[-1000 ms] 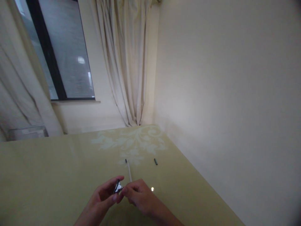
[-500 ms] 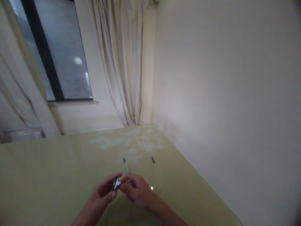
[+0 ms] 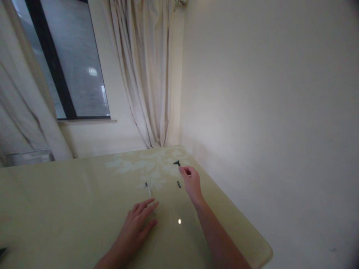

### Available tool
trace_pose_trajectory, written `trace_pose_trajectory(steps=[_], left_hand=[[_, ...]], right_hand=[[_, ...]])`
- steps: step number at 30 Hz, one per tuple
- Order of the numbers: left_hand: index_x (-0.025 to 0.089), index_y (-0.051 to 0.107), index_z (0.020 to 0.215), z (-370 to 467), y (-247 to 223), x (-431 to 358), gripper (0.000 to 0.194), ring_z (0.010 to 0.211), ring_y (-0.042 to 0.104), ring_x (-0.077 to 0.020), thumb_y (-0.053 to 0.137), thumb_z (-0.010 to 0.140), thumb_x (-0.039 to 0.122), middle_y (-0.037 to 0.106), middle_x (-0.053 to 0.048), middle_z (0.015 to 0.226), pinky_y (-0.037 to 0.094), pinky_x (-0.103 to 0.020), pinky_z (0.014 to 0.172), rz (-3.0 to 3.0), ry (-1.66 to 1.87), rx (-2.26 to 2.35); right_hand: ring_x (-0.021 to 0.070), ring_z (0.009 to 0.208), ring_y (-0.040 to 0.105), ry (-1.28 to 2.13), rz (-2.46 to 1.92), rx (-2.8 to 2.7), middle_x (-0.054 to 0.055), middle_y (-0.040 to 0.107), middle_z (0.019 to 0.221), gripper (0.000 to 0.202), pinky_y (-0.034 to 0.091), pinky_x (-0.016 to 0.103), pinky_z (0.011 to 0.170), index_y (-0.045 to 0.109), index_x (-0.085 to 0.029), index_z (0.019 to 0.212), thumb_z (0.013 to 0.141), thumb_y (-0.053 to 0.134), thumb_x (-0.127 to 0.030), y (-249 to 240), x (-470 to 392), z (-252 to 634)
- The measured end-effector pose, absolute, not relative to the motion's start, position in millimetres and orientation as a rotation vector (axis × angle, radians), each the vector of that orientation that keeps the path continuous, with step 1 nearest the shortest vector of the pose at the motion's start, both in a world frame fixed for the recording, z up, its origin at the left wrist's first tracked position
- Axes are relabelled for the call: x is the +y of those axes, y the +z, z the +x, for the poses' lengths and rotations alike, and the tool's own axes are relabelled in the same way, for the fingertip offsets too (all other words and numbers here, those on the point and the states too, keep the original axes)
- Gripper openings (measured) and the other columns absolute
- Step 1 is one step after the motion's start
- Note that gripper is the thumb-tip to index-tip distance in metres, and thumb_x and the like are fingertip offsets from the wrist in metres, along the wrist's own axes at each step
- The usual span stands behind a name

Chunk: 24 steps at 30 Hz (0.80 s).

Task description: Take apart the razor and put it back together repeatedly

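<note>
My right hand (image 3: 191, 180) is closed round the handle of a small dark razor (image 3: 176, 163), whose head points to the left above the far right part of the table. Below it, a short dark green piece (image 3: 178, 184) lies on the table. My left hand (image 3: 138, 220) has its fingers spread, palm down, over the table. Just beyond those fingers lies a white toothbrush (image 3: 149, 190) with a dark head; its lower end is hidden by the hand.
The pale green table (image 3: 70, 209) bears a white floral pattern and meets a plain wall (image 3: 266, 112) at the right. A dark object (image 3: 2, 252) shows at the left edge. Curtains (image 3: 148, 74) and a window stand behind.
My right hand has moved forward and right with the razor, away from my left hand. My left hand has let go and spread out near the toothbrush. A dark object now shows at the left edge.
</note>
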<state>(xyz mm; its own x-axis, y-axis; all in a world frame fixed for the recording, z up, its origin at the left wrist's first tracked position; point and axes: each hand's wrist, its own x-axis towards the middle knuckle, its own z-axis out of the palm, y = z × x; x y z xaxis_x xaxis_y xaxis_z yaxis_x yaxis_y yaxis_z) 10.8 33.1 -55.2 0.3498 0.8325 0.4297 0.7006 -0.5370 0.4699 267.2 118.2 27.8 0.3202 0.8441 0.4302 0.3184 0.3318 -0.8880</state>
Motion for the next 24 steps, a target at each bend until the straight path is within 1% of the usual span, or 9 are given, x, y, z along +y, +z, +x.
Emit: trace_pose_trajectory(steps=[2, 3, 5, 10, 13, 15, 19, 24], left_hand=[[0.040, 0.064, 0.140, 13.5, -56.4, 32.4, 0.043, 0.128, 0.059, -0.0310, 0.058, 0.097, 0.036, 0.064, -0.006, 0.145, 0.049, -0.054, 0.107, 2.478, 0.812, 1.406], [0.040, 0.066, 0.137, 14.0, -56.8, 32.4, 0.040, 0.128, 0.060, -0.0311, 0.057, 0.098, 0.036, 0.065, -0.006, 0.144, 0.049, -0.055, 0.106, 2.494, 0.766, 1.416], [0.039, 0.071, 0.131, 14.0, -57.7, 33.2, 0.035, 0.125, 0.062, -0.0304, 0.055, 0.099, 0.037, 0.068, -0.005, 0.140, 0.050, -0.054, 0.105, 2.504, 0.742, 1.414], [0.032, 0.079, 0.116, 12.0, -58.7, 34.7, 0.029, 0.113, 0.069, -0.0282, 0.057, 0.098, 0.035, 0.076, -0.007, 0.123, 0.056, -0.045, 0.101, 2.474, 0.877, 1.347], [0.030, 0.081, 0.107, 12.0, -57.9, 33.5, 0.026, 0.106, 0.071, -0.0267, 0.058, 0.097, 0.034, 0.078, -0.007, 0.113, 0.058, -0.040, 0.096, 2.432, 0.940, 1.332], [0.029, 0.081, 0.104, 12.7, -57.2, 32.3, 0.025, 0.104, 0.071, -0.0258, 0.057, 0.098, 0.033, 0.078, -0.007, 0.111, 0.058, -0.038, 0.094, 2.416, 0.944, 1.330], [0.028, 0.081, 0.099, 15.0, -54.9, 30.7, 0.026, 0.100, 0.070, -0.0251, 0.055, 0.098, 0.032, 0.078, -0.007, 0.106, 0.058, -0.037, 0.091, 2.410, 0.935, 1.329], [0.027, 0.081, 0.095, 18.3, -47.8, 28.6, 0.028, 0.096, 0.070, -0.0249, 0.054, 0.098, 0.035, 0.077, -0.007, 0.102, 0.057, -0.036, 0.089, 2.400, 0.926, 1.330]], right_hand=[[0.0183, 0.067, 0.056, 0.423, -1.388, -1.364, 0.005, 0.067, 0.069, 0.039, 0.037, 0.030, 0.064, 0.070, -0.016, 0.070, 0.087, 0.061, -0.050, 21.4, 129.3, 285.2], [0.0183, 0.065, 0.057, 0.397, -1.455, -1.392, 0.005, 0.067, 0.067, 0.039, 0.036, 0.030, 0.064, 0.071, -0.016, 0.068, 0.087, 0.061, -0.049, 15.7, 132.9, 292.9], [0.0190, 0.066, 0.060, 0.363, -1.567, -1.422, 0.006, 0.071, 0.069, 0.037, 0.036, 0.030, 0.064, 0.074, -0.016, 0.071, 0.088, 0.061, -0.046, 1.4, 136.1, 304.8], [0.0223, 0.074, 0.067, 0.308, -1.726, -1.442, 0.010, 0.078, 0.082, 0.029, 0.040, 0.030, 0.067, 0.079, -0.016, 0.081, 0.089, 0.064, -0.039, -26.9, 133.2, 315.7], [0.0231, 0.078, 0.069, 0.283, -1.798, -1.462, 0.010, 0.078, 0.086, 0.025, 0.040, 0.030, 0.067, 0.080, -0.016, 0.084, 0.090, 0.066, -0.037, -30.3, 132.9, 313.0], [0.0230, 0.080, 0.069, 0.264, -1.840, -1.480, 0.010, 0.078, 0.087, 0.025, 0.040, 0.030, 0.067, 0.080, -0.017, 0.085, 0.091, 0.066, -0.036, -28.9, 134.4, 309.6], [0.0225, 0.081, 0.068, 0.227, -1.915, -1.471, 0.010, 0.077, 0.088, 0.023, 0.039, 0.029, 0.065, 0.079, -0.018, 0.086, 0.091, 0.066, -0.036, -25.0, 139.0, 303.9], [0.0226, 0.082, 0.067, 0.216, -1.955, -1.470, 0.010, 0.076, 0.090, 0.021, 0.039, 0.029, 0.065, 0.077, -0.019, 0.088, 0.092, 0.066, -0.036, -25.4, 142.9, 300.9]])
